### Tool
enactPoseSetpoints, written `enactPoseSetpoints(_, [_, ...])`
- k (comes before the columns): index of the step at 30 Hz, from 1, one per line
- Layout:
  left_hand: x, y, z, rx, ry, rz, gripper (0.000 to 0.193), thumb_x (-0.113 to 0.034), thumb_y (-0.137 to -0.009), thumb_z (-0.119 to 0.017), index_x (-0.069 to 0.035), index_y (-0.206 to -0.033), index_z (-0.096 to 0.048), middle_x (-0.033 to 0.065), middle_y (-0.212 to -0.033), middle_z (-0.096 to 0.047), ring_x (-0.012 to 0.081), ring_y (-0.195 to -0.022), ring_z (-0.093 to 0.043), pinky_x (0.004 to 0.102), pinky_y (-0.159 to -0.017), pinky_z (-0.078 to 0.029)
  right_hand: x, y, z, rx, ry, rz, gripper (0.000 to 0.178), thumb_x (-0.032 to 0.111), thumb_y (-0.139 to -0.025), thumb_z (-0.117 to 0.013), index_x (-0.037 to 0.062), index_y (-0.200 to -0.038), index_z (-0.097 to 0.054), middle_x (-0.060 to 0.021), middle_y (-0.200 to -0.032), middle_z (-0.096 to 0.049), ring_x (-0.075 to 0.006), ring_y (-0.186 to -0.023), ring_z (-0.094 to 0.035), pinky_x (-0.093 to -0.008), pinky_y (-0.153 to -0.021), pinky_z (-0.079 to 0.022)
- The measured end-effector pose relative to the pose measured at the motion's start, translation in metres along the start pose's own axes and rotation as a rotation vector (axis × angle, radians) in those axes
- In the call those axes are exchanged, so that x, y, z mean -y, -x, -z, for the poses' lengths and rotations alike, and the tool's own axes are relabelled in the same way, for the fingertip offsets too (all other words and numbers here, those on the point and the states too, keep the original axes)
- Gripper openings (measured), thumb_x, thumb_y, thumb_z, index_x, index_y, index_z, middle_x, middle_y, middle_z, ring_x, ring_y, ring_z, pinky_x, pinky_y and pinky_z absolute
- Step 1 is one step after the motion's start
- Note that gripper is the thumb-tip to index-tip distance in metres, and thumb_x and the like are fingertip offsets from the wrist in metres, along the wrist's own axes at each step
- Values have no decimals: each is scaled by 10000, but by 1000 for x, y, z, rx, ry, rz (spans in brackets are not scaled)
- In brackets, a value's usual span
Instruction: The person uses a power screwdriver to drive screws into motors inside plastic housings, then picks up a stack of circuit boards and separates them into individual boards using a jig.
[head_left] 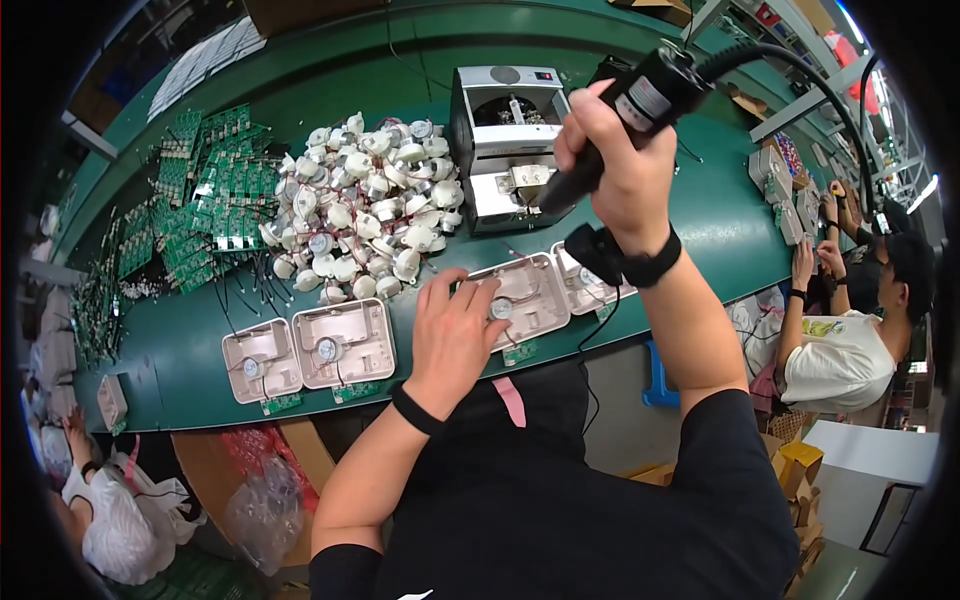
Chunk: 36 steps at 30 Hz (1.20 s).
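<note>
My right hand is wrapped round a black electric screwdriver, raised at a slant. Its lower end points at the front of a grey-and-black screw feeder; whether the bit touches is too small to tell. My left hand is closed over the left side of a pale plastic housing, thumb beside a round metal motor in it. Part of that housing is hidden under my fingers. Another pale housing adjoins it on the right. A green circuit board hangs at the near edge.
Two more housings with motors lie left of my hand. Beyond are a heap of white-capped motors and stacked green circuit boards. The screwdriver's thick cable arcs right. People work at right and lower left.
</note>
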<state>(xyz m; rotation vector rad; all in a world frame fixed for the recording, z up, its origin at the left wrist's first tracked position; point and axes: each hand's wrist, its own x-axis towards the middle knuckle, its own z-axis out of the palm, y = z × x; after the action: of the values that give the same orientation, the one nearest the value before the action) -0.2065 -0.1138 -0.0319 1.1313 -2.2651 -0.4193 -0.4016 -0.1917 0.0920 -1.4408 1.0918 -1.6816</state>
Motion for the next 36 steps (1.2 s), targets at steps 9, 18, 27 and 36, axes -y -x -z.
enactPoseSetpoints(9, [15, 4, -26, -77, 272, 157, 784, -144, -694, -879, -36, -1350, -464, 179, -1201, -608, 393, -1153, -562, 448, -956, -492, 9, 81, -17, 305, -175, -47, 266, 75, -916, -640, 31, -1066, -425, -97, -750, -603, -151, -613, -564, -313, -601, -501])
enactPoseSetpoints(18, [21, 5, -32, -34, 282, 144, 786, -148, -708, -870, -25, -1357, -444, 200, -1219, -603, 407, -1138, -581, 462, -926, -509, -24, 102, -22, 359, -64, -92, 300, 28, -906, -645, 30, -1069, -393, -110, -776, -627, -132, -657, -580, -304, -645, -517])
enactPoseSetpoints(27, [25, 8, -31, -39, 262, 131, 800, -163, -717, -866, -18, -1369, -427, 203, -1217, -603, 408, -1125, -581, 465, -926, -507, -30, 108, -26, 483, -47, -37, 307, 29, -909, -652, 25, -1078, -395, -110, -783, -641, -128, -653, -587, -287, -654, -523])
enactPoseSetpoints(36, [22, 37, 64, -278, 109, 269, 545, -211, -784, -849, -2, -1223, -601, 176, -1144, -642, 381, -1089, -614, 436, -961, -494, 14, 71, -8, 168, -297, -7, 234, 144, -936, -639, 54, -1060, -462, -89, -748, -574, -183, -612, -558, -305, -568, -487])
